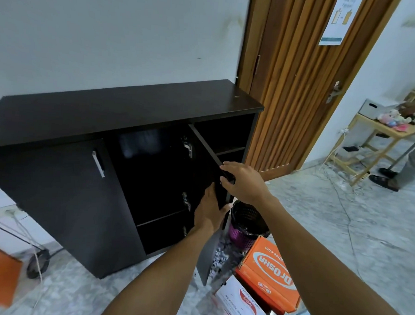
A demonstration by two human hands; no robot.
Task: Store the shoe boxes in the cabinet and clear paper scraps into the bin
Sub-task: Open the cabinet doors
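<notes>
Dark cabinet (64, 194): I see near-black wood against a pale wall, its top bare; the left door is shut with a silver handle (98, 161), and the middle bay stands open.
Open door (207, 162): swung out toward me, seen almost edge-on, metal hinges showing inside the bay.
Right hand (242, 181): my fingers curl over the door's upper edge — closed on it.
Left hand (210, 211): flat against the door's inner face lower down, thumb hooked round the edge, fingers mostly straight.
Shoe boxes: an orange box (272, 267) sits atop a white box (241, 306) on the floor, just right of the door's foot.
Bin (245, 227): a dark basket with a purple lower part, behind the boxes, beside the cabinet's right end.
Paper scraps (221, 258): a heap on the floor between door and boxes.
Floor (317, 221): grey-white marbled tile — cables trail across it.
Room: a ribbed wooden door (300, 78) on the right; a light wooden table (383, 131) beyond.
</notes>
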